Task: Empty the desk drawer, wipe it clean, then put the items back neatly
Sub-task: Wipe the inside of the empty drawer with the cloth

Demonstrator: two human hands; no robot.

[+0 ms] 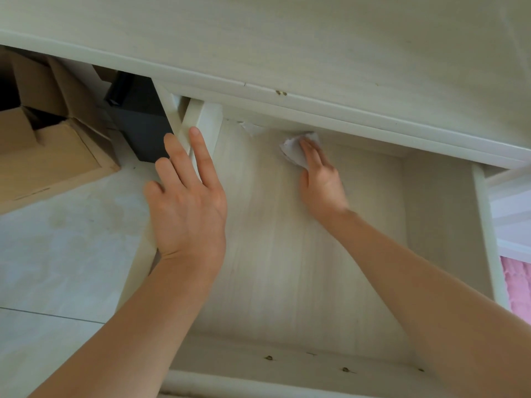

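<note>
Head view, looking down into a pulled-out drawer (301, 282) of a pale, wood-grain desk (287, 38). The desk top fills the upper part of the picture; its front edge runs at a slant from upper left to right. The drawer floor is bare light wood with faint streaks, and small screw heads show along its near wall.

The right hand (319, 179) reaches deep into the drawer, near the back edge under the desk top. Its fingers lie straight and flat on a crumpled white tissue (296, 147), pressing it against the drawer floor. A small white scrap (251, 128) lies in the back left corner of the drawer, apart from the tissue.

The left hand (186, 199) is over the drawer's left wall, fingers spread and straight, holding nothing. Whether it touches the wall cannot be told.

Left of the drawer, under the desk, stand brown cardboard boxes (48, 156) and a dark grey box (138, 124) on a pale tiled floor (66, 254). At the right edge, beyond the drawer's right wall, a strip of pink fabric (517, 285) shows.
</note>
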